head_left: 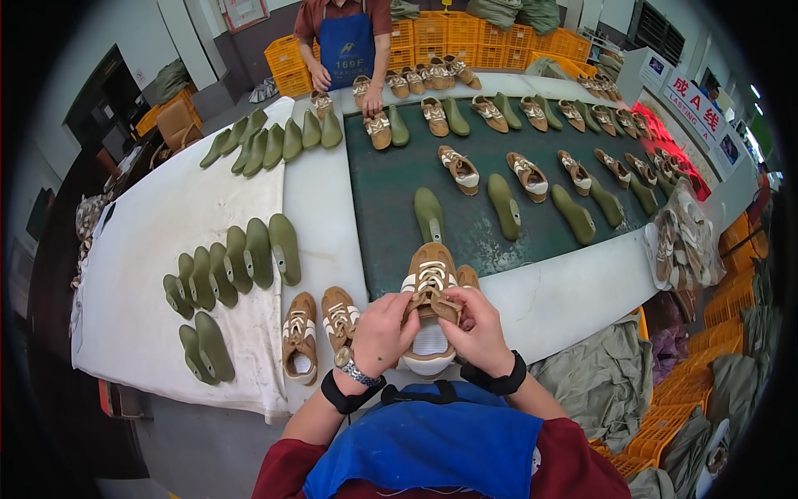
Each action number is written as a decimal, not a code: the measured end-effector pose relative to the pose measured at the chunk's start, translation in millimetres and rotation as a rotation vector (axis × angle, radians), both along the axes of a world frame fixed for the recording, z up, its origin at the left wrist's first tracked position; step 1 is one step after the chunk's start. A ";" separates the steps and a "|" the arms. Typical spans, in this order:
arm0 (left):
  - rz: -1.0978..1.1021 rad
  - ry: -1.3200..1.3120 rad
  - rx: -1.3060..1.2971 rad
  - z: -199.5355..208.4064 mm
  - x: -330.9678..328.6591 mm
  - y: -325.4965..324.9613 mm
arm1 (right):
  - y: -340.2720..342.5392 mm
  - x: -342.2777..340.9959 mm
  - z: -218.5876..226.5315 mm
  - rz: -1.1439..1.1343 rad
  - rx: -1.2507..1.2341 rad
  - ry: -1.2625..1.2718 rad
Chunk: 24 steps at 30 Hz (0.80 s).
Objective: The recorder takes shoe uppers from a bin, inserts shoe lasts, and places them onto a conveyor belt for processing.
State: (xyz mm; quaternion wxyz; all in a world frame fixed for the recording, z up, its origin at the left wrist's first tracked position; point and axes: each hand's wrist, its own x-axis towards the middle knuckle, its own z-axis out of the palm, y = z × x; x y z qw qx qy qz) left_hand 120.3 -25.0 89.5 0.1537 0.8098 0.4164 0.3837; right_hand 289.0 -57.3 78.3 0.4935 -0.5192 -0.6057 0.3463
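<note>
A brown sneaker with white laces and white trim (431,264) is in front of me, toe pointing away. My left hand (382,334) pinches the left side of its collar by the tongue. On the opposite side, my right hand (479,330) grips the collar with its fingers closed. Between them the shoe's opening shows a pale striped insole. Left of my left hand stand two matching sneakers, one (300,337) farther out and one (338,316) beside my wrist. Another brown shoe (468,276) is partly hidden behind the held one.
Green shoe lasts (283,249) stand in rows on the white cloth at left. Sneakers and lasts alternate on the dark green belt (391,208). Across the table a person in a blue apron (347,58) touches a shoe. Orange crates (665,424) and grey-green sacks lie at right.
</note>
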 end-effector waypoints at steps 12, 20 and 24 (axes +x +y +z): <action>0.024 0.152 0.141 -1.5 10.5 -6.1 | 8.6 -1.5 -5.8 -0.089 0.180 -0.185; -0.113 0.096 -0.065 14.5 3.8 -7.2 | 1.8 3.3 -11.4 -0.075 0.173 -0.063; -0.437 0.062 -0.183 23.2 -10.1 -7.6 | 8.4 11.6 -14.8 -0.223 0.088 0.143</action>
